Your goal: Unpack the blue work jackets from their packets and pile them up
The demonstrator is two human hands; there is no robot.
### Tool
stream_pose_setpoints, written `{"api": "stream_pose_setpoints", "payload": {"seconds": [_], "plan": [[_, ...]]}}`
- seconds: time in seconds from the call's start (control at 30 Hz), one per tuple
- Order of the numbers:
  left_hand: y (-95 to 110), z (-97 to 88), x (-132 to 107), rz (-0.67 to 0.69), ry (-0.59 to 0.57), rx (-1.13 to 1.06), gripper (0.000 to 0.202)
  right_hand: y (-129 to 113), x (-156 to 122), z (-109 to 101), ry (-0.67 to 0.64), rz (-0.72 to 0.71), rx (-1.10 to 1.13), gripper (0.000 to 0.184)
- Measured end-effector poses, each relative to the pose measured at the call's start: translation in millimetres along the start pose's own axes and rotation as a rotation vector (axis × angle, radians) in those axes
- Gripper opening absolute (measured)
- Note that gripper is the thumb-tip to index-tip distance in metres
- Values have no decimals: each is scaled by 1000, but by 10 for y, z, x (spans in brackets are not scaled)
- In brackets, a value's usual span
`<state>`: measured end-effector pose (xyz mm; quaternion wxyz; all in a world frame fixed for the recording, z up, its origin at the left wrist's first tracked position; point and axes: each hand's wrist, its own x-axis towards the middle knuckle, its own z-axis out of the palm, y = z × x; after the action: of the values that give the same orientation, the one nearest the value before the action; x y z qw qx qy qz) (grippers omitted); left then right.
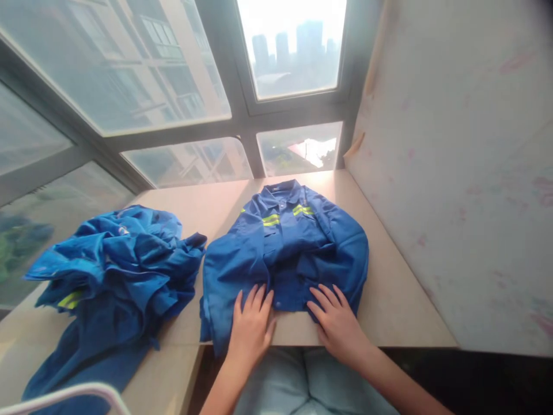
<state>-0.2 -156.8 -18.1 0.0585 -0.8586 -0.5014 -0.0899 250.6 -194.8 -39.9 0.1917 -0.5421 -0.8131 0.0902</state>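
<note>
A blue work jacket with yellow-green reflective strips lies front up, its collar toward the window and its hem toward me. Its sleeves spread out to both sides, and one hangs slightly over the near table edge at the left. My left hand rests flat on the lower left part, fingers stretched out. On the lower right part lies my right hand, its fingers also extended and slightly spread. Neither hand grips the cloth.
A crumpled heap of blue clothing is on the left of the pale table, partly draping down. Windows stand behind, and a patterned wall borders the right. A white curved rail shows at bottom left.
</note>
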Motion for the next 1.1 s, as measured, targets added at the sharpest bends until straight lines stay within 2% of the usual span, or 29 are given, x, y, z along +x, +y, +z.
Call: {"api": "stream_pose_setpoints", "payload": {"seconds": [0.17,0.27,0.37,0.47,0.53,0.63,0.73,0.87,0.97,1.1], "plan": [[-440,7,44,-73,15,65,48,803,197,-300,-63,-56,-106,57],[-638,-73,74,-205,72,89,44,1057,331,-485,17,87,-194,51],[-686,-174,94,-367,179,101,43,904,461,-526,156,214,-244,33],[-500,-237,103,-427,344,38,40,455,589,-373,215,125,-109,25],[-254,-215,102,-331,385,-98,38,152,657,-177,171,30,14,22],[139,-53,103,-146,305,-323,34,-86,716,157,114,5,80,23],[362,211,136,-116,229,-428,37,-35,741,404,180,74,210,17],[385,507,239,-158,205,-434,38,150,746,504,334,172,534,24],[380,574,298,-188,206,-390,30,195,738,491,420,253,653,27],[442,500,272,-210,158,-346,30,200,733,477,473,342,741,32]]}}
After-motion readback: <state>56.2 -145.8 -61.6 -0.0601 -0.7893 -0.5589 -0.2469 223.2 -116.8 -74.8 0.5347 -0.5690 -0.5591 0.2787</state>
